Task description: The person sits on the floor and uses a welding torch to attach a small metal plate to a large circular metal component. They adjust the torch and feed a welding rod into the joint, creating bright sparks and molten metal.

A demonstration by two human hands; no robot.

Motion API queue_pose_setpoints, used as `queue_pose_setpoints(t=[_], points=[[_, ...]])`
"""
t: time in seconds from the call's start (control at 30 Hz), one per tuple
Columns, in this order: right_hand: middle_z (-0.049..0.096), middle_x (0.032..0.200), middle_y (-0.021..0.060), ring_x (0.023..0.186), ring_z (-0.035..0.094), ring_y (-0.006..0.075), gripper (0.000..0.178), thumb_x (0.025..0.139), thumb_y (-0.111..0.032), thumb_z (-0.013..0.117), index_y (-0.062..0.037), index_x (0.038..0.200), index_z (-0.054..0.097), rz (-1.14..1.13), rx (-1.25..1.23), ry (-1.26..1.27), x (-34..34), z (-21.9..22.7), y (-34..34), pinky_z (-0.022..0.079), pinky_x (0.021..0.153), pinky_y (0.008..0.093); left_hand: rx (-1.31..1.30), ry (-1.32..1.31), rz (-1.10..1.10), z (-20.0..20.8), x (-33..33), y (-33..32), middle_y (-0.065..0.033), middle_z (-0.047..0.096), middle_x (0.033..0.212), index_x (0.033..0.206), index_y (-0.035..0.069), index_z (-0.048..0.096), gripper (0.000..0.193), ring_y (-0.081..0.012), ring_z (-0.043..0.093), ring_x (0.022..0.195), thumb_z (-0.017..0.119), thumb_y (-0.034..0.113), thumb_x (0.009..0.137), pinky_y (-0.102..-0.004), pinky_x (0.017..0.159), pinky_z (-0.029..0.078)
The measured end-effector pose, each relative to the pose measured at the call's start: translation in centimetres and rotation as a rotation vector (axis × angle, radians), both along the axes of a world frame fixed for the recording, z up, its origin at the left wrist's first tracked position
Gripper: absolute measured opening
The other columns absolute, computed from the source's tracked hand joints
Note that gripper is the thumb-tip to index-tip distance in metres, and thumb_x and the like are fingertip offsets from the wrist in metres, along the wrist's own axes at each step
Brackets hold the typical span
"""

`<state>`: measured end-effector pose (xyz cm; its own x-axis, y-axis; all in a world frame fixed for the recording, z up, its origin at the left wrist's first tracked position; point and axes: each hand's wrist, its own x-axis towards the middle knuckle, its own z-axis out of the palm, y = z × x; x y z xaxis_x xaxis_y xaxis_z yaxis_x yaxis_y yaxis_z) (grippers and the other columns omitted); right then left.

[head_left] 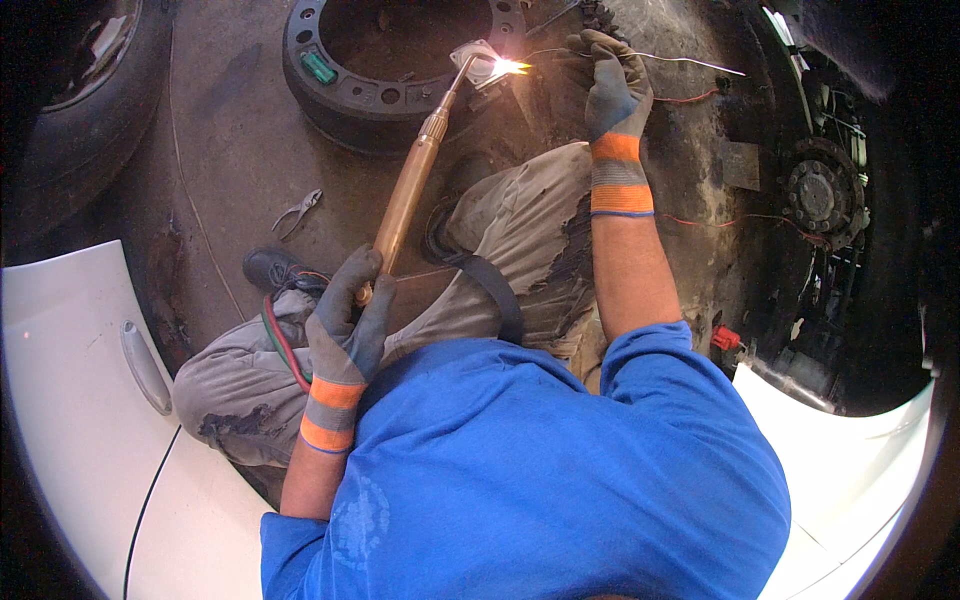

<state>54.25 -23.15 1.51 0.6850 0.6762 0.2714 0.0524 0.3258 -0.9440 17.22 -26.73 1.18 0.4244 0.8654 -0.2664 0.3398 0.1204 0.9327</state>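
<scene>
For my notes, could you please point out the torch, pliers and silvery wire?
Torch (408, 197), head view: middle of its body.
Pliers (304, 206), head view: near the pivot.
Silvery wire (690, 61), head view: its right-hand stretch.

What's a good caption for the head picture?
Gloved left hand holding a long, brass-coloured, lit torch; gloved right hand holding thin silvery wire.

Tire (95, 135) left of drum (355, 92), pliers (299, 212) on floor (225, 120), torch (408, 195) right of pliers

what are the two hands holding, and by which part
The left hand holds the brass-coloured torch by its rear end; the right hand holds a thin wire partway along.
</scene>
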Motion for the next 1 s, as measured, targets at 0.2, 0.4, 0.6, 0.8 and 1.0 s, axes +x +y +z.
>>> queue_pose_setpoints(t=[0.2,0.4,0.6,0.8,1.0], points=[[0.068,0.094,0.0121,0.082,0.066,0.0176,0.018,0.088,-0.006,0.056,0.0027,0.102,0.062,-0.011,0.004,-0.014,-0.01,0.01,0.00,0.055,0.077,0.0301,-0.011,0.002,-0.004,0.04,0.03,0.07,-0.0165,0.062,0.117,0.114,0.000,0.060,0.029,-0.0218,0.060,0.109,0.065,0.007,0.086,-0.0321,0.094,0.046],[0.068,0.096,0.0103,0.084,0.065,0.0161,0.018,0.088,-0.006,0.057,0.0022,0.102,0.062,-0.040,0.009,-0.121,0.17,-0.26,0.02,0.054,0.079,0.0286,0.025,-0.001,-0.017,0.05,-0.01,0.11,-0.0169,0.062,0.117,0.114,0.001,0.060,0.029,-0.0225,0.059,0.110,0.065,0.007,0.086,-0.0325,0.095,0.046],[0.068,0.096,0.0094,0.084,0.065,0.0154,0.018,0.088,-0.008,0.058,0.0013,0.102,0.063,-0.028,0.022,-0.111,0.08,-0.03,0.04,0.053,0.078,0.0278,0.041,-0.012,-0.009,0.19,0.17,0.11,-0.0171,0.062,0.117,0.114,0.001,0.060,0.029,-0.0227,0.059,0.110,0.065,0.008,0.086,-0.0325,0.095,0.046],[0.068,0.095,0.0090,0.083,0.065,0.0149,0.017,0.088,-0.007,0.057,0.0009,0.101,0.063,-0.051,0.003,-0.146,0.31,-0.32,0.05,0.054,0.077,0.0276,0.026,0.007,-0.007,0.28,0.13,0.09,-0.0174,0.062,0.117,0.114,0.000,0.061,0.029,-0.0229,0.059,0.110,0.065,0.007,0.086,-0.0326,0.095,0.046],[0.068,0.095,0.0090,0.083,0.065,0.0152,0.017,0.087,-0.005,0.056,0.0011,0.100,0.064,-0.073,-0.027,-0.151,-0.10,0.19,0.12,0.054,0.077,0.0280,0.072,-0.002,-0.027,0.60,0.21,0.19,-0.0174,0.062,0.117,0.114,0.000,0.060,0.029,-0.0229,0.059,0.111,0.065,0.006,0.086,-0.0327,0.095,0.045]])
